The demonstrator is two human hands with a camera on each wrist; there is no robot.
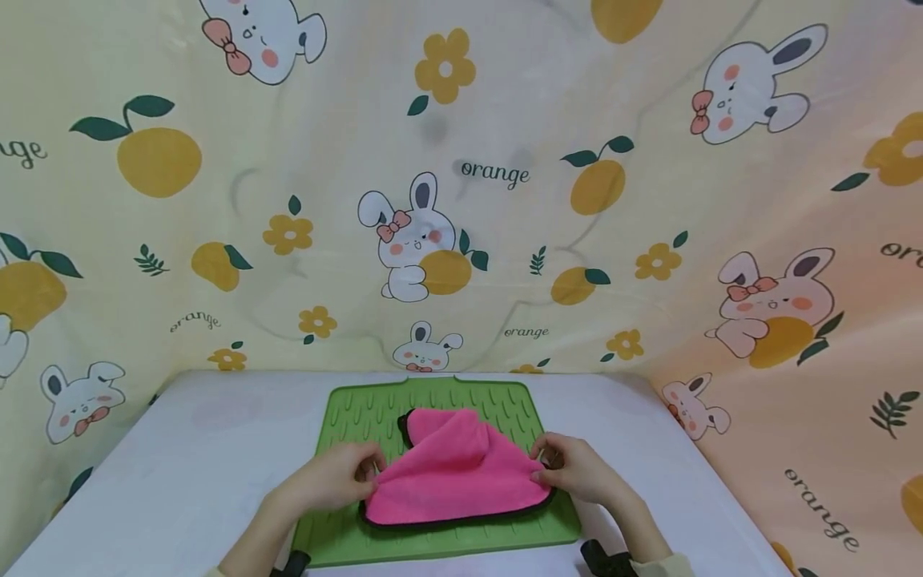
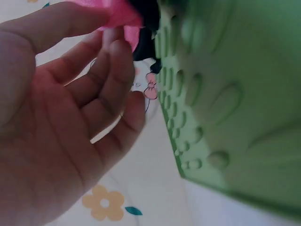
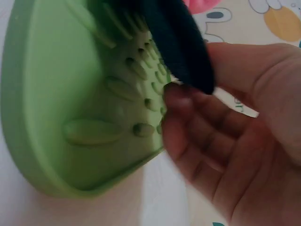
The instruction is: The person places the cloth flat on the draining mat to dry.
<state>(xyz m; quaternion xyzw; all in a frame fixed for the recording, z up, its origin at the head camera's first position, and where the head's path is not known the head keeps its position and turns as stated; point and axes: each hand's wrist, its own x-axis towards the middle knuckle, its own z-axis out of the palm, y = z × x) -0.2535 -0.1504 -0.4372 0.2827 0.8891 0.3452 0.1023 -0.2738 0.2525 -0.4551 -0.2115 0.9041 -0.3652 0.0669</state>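
A pink cloth [image 1: 461,473] with a black edge lies bunched over a green ridged mat [image 1: 433,549], its top raised in folds. My left hand [image 1: 342,477] pinches the cloth's left side between thumb and fingers; the left wrist view shows a bit of pink cloth [image 2: 124,13] at the fingertips. On the opposite side my right hand [image 1: 577,469] pinches the right corner. In the right wrist view the dark edge [image 3: 181,44] of the cloth sits between thumb and fingers, above the mat's ridges [image 3: 94,132].
The mat stands on a white table [image 1: 209,449]. Behind and to the sides hangs a cream curtain [image 1: 505,232] printed with rabbits, oranges and flowers. Black straps [image 1: 606,558] show at the wrists.
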